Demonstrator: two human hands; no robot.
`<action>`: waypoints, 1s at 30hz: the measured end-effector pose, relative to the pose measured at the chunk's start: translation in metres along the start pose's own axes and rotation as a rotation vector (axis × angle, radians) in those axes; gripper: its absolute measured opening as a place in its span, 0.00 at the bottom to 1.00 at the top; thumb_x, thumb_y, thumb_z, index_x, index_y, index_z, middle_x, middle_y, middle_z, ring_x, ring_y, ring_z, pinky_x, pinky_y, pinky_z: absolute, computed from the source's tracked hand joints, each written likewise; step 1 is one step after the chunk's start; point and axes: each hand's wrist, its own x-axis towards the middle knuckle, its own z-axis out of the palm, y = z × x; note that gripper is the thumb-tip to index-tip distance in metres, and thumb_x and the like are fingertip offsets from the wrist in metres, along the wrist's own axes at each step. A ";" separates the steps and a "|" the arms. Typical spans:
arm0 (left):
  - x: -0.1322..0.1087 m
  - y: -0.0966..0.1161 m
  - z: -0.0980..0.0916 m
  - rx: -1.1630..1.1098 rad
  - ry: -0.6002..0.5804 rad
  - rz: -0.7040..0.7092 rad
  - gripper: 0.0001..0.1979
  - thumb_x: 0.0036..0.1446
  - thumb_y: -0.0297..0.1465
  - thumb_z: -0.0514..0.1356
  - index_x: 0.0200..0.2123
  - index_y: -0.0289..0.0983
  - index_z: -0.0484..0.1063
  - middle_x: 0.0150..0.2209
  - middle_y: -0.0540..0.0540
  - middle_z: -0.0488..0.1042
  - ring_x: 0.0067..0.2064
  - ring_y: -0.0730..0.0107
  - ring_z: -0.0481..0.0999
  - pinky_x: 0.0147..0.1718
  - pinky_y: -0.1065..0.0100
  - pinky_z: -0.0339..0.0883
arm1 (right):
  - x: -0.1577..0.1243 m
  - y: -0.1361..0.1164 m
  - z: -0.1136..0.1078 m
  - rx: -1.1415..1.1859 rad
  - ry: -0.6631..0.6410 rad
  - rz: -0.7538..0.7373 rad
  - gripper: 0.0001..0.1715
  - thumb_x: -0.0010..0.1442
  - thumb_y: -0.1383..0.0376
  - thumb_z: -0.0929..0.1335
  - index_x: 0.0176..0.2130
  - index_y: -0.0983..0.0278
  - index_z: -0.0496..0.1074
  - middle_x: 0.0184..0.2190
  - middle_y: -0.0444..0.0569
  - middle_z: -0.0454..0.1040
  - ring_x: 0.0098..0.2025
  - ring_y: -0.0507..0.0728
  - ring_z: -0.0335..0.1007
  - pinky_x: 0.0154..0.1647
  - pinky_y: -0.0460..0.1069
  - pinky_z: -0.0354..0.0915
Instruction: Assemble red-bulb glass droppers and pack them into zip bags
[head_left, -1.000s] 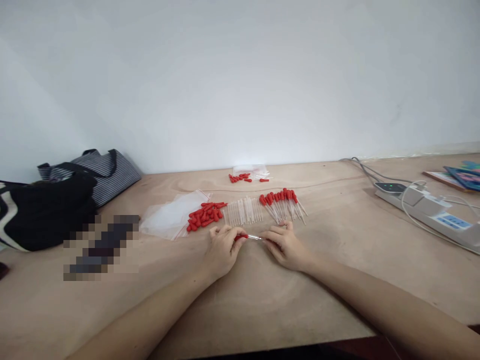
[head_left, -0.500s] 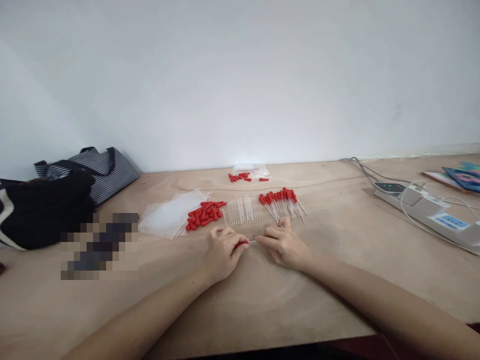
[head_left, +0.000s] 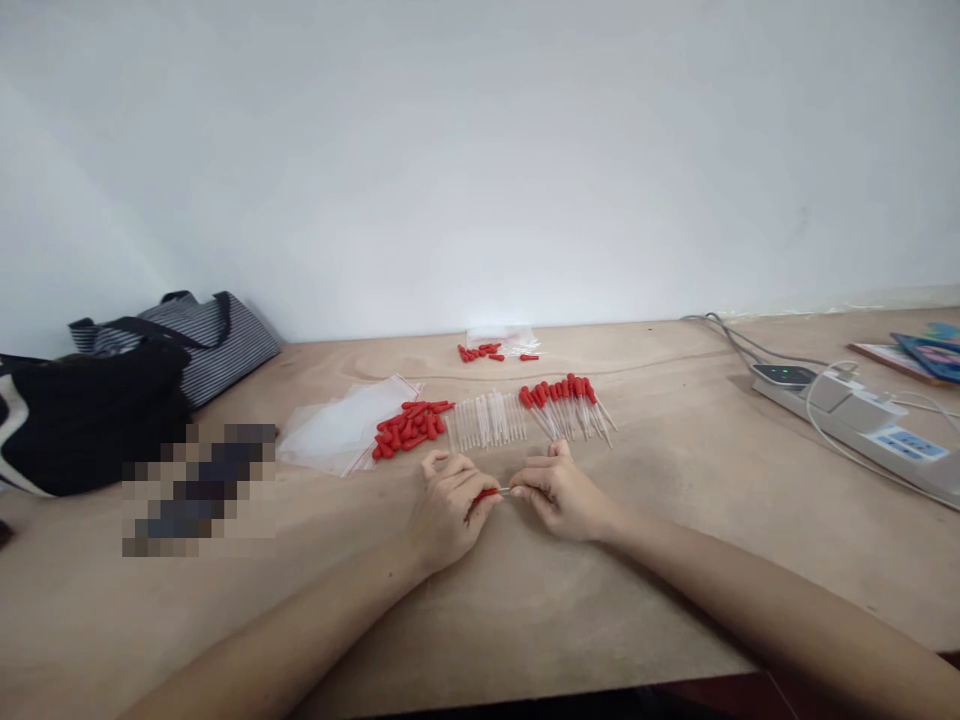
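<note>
My left hand [head_left: 456, 508] is closed in a pinch on a red rubber dropper bulb [head_left: 484, 494], most of it hidden by the fingers. Between thumb and fingers, my right hand [head_left: 559, 494] grips a clear dropper tube [head_left: 505, 491]; only a short length shows, its end meeting the bulb's mouth. Beyond the hands lies a row of loose clear tubes [head_left: 491, 420]. To its left is a pile of red bulbs [head_left: 409, 428]. To its right, several droppers [head_left: 574, 405] with red bulbs on their tubes lie fanned out.
Clear zip bags [head_left: 337, 430] lie left of the bulb pile. More red bulbs [head_left: 478, 352] and a bag [head_left: 501, 338] sit by the wall. A power strip [head_left: 892, 430] with cables stands at right. A black bag [head_left: 97, 420] and striped bag [head_left: 232, 345] are at left.
My right hand has come slightly closer to my left, and less of the tube shows between them. Both hands keep their pinch.
</note>
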 end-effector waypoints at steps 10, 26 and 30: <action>0.004 -0.009 -0.003 -0.010 0.054 0.007 0.06 0.54 0.35 0.56 0.29 0.41 0.71 0.26 0.53 0.76 0.32 0.69 0.69 0.47 0.56 0.42 | 0.003 0.000 -0.007 0.095 -0.050 0.085 0.11 0.58 0.69 0.59 0.30 0.64 0.69 0.26 0.43 0.73 0.29 0.51 0.64 0.40 0.51 0.47; 0.006 -0.010 -0.004 -0.104 0.031 -0.044 0.08 0.55 0.33 0.54 0.28 0.40 0.71 0.25 0.53 0.74 0.31 0.70 0.67 0.43 0.58 0.46 | 0.009 0.002 -0.007 0.216 -0.075 0.092 0.12 0.59 0.68 0.59 0.30 0.64 0.70 0.25 0.44 0.73 0.28 0.50 0.65 0.37 0.48 0.52; 0.006 -0.011 -0.003 -0.121 -0.001 -0.075 0.09 0.56 0.33 0.52 0.28 0.40 0.70 0.26 0.52 0.73 0.31 0.70 0.67 0.42 0.59 0.46 | 0.008 0.001 -0.003 0.214 -0.043 0.072 0.13 0.60 0.68 0.58 0.33 0.64 0.70 0.28 0.46 0.73 0.30 0.50 0.65 0.35 0.47 0.52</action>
